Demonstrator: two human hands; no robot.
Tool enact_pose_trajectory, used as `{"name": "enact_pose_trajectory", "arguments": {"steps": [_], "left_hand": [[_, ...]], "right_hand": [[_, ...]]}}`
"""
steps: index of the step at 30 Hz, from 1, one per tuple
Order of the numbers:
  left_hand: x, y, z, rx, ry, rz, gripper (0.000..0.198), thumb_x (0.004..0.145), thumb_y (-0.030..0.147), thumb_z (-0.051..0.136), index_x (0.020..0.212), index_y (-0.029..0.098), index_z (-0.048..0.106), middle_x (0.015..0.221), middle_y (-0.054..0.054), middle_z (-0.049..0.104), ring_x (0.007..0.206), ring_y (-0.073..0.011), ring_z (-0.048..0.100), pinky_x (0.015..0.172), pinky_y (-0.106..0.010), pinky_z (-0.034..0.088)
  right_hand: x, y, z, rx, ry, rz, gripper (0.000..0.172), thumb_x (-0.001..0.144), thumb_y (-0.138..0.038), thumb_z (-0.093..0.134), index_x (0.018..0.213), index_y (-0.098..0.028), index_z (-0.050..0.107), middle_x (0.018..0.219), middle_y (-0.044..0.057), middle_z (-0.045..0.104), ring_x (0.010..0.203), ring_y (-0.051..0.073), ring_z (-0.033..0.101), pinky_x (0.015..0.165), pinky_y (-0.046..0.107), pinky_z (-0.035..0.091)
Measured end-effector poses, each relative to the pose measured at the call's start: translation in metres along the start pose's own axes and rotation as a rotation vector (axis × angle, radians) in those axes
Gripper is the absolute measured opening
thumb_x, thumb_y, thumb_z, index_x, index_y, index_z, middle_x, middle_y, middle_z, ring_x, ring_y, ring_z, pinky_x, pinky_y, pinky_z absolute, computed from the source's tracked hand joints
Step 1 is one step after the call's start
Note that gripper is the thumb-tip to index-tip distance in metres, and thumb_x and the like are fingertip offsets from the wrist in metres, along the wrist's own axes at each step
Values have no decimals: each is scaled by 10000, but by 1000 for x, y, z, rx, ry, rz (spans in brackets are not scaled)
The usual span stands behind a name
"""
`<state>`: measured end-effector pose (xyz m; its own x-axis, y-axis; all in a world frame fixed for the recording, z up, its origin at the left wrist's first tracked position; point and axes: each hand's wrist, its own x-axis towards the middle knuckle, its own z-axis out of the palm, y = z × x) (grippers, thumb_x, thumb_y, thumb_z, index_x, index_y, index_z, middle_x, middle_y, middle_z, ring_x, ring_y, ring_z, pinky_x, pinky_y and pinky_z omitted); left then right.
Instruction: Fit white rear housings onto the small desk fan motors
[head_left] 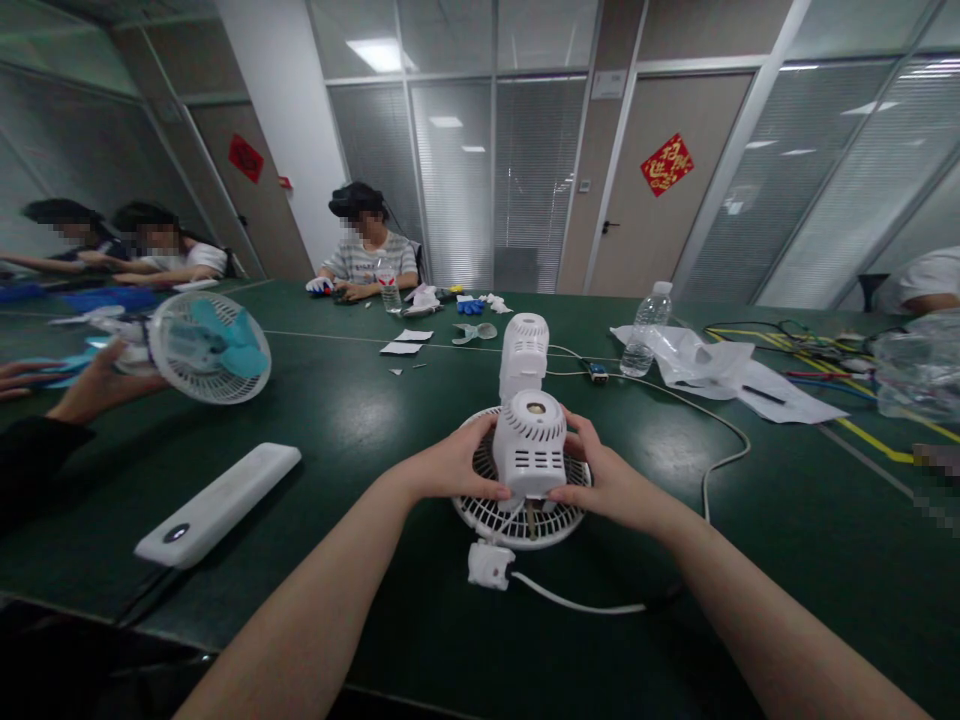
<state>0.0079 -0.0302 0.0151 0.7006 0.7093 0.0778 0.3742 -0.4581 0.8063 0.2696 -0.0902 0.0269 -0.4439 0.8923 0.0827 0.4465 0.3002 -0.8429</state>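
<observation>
Bare hands at a dark green worktop (pixel 825 560); clock directions are taken about the held part, 12 o'clock pointing away from the wearer. The white plastic motor housing with slotted vents (pixel 531 450) stands in the middle, above a round white plastic fan grille (pixel 480 522). The left hand (pixel 466 465) clasps its 9 o'clock side and the right hand (pixel 604 475) its 3 o'clock side; the fingers of both are clamped on it, thumbs at its near lower edge. At 12 o'clock, just beyond, is a second vented white plastic housing (pixel 524 352). At 7 o'clock lies a small white blocky plastic piece (pixel 489 567), a white cable (pixel 577 603) beside it. Toward 8 o'clock, well apart: an elongated white plastic bar (pixel 221 505). At 10 o'clock, a co-worker's hand (pixel 105 385) holds a white-grilled fan with turquoise blades (pixel 214 348). Between 1 and 2 o'clock: a clear plastic bottle (pixel 645 335).
</observation>
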Motion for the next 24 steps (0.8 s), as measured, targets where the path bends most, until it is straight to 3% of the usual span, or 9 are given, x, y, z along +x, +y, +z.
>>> {"name": "enact_pose_trajectory", "arguments": {"steps": [10, 24], "left_hand": [[0, -3, 1, -4, 23, -23, 991, 546, 400, 805, 1376, 239, 288, 1419, -117, 391, 1311, -355, 373, 1088, -553, 295], [1, 0, 0, 2, 23, -6, 966, 573, 390, 794, 1385, 256, 289, 1435, -112, 392, 1319, -341, 376, 1091, -553, 296]], "right_hand": [[0, 3, 1, -23, -27, 4, 1036, 782, -354, 722, 1484, -280, -36, 1447, 137, 407, 1317, 302, 411, 1096, 562, 293], [0, 3, 8, -64, 57, -35, 1046, 788, -275, 711, 1489, -298, -64, 1461, 118, 391, 1342, 288, 376, 1102, 559, 280]]}}
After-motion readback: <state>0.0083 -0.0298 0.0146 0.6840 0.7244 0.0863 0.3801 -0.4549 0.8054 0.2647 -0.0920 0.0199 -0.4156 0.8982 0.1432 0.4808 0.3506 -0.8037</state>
